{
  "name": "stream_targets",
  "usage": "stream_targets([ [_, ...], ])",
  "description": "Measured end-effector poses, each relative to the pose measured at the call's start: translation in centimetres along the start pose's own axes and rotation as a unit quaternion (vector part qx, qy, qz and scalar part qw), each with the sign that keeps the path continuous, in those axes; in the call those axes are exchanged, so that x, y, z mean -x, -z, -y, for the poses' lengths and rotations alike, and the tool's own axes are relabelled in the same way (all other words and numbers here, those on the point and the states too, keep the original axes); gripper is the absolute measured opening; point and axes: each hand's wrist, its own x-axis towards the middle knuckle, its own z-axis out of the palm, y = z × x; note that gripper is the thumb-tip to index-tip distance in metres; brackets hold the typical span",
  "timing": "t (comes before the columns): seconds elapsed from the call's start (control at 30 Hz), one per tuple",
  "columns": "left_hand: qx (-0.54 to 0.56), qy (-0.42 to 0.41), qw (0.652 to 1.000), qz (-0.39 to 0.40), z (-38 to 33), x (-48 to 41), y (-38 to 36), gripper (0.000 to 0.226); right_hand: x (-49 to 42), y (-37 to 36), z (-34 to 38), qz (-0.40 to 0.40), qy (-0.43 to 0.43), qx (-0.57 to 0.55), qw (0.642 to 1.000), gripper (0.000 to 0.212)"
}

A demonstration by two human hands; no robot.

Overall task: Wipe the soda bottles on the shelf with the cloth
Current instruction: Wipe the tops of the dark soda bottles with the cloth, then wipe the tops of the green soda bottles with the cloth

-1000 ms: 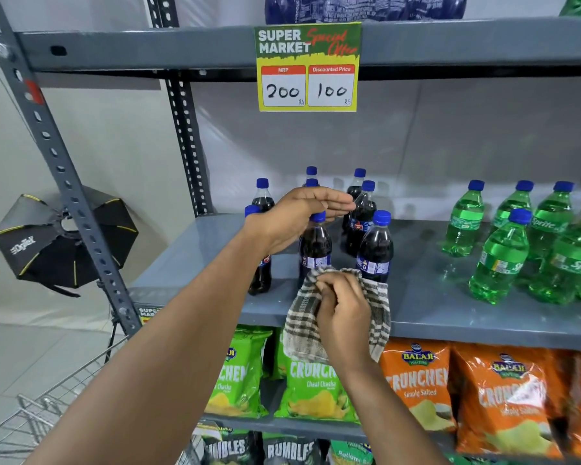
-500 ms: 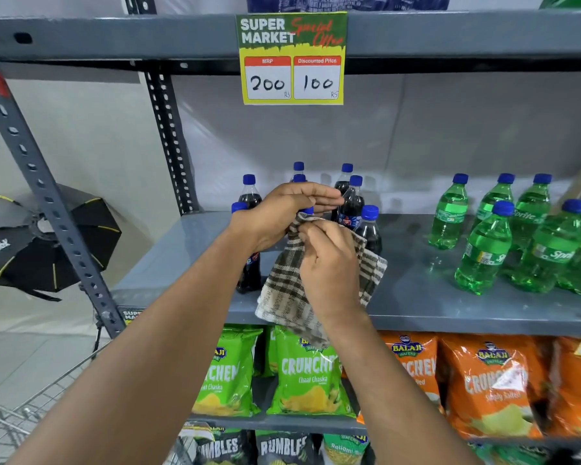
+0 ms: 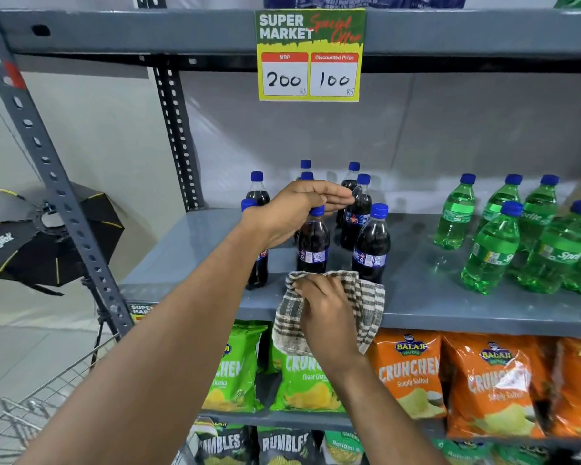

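- Since half a second ago my right hand (image 3: 329, 317) has dropped the brown-and-cream checked cotton cloth (image 3: 366, 297) from cap height to the grey metal shelf (image 3: 450, 307) edge, fingers clamped on it.
- My left hand (image 3: 299, 209) pinches the blue cap of the front dark cola bottle (image 3: 312, 243).
- That bottle stands upright directly above and behind the cloth, so the right hand is nearer its body.

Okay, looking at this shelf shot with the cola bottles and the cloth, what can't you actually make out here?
All in the head view:
- Left hand: its palm side faces away, so contact with the front cola bottle cannot be told.
- Back-row cola bottles: bodies hidden behind the left hand; only caps show.
- Checked cloth: its middle is covered by the right hand.
- Green soda bottles: the rightmost are cut off by the frame edge.
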Motion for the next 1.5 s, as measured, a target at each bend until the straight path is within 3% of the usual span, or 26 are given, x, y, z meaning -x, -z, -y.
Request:
stream_targets([
  [0.17,-0.030,0.005,0.999,-0.015,-0.6,0.2,-0.3,0.044,0.5,0.8,0.5,0.005,-0.032,-0.025,0.999,0.038],
  [0.33,-0.050,-0.006,0.998,-0.024,-0.9,-0.1,0.0,0.046,1.7,2.9,1.1,-0.086,-0.045,-0.096,0.991,0.019],
  [0.5,-0.030,-0.083,0.993,-0.083,-2.5,-0.3,-0.3,0.040,3.6,5.8,1.2,-0.193,-0.085,-0.140,0.967,0.011],
  [0.6,-0.056,-0.145,0.982,-0.105,-4.2,-0.6,-1.4,0.035,4.8,8.0,0.7,-0.213,-0.103,-0.163,0.958,0.011],
  [0.83,-0.126,-0.245,0.960,-0.046,-6.3,-2.8,-9.9,0.031,7.6,14.2,-3.5,-0.249,-0.156,-0.149,0.944,0.008],
  [1.1,-0.149,-0.140,0.979,-0.010,-5.6,-8.1,-18.9,0.032,6.8,21.0,-11.0,-0.268,-0.199,-0.172,0.927,0.016],
  [1.33,-0.103,-0.035,0.993,-0.038,-3.6,-12.0,-22.7,0.030,3.9,23.9,-18.0,-0.266,-0.168,-0.101,0.944,0.012],
  [1.5,-0.046,-0.010,0.999,-0.024,-1.1,-12.7,-24.1,0.029,1.7,24.7,-20.5,-0.294,-0.112,-0.056,0.947,0.020],
])
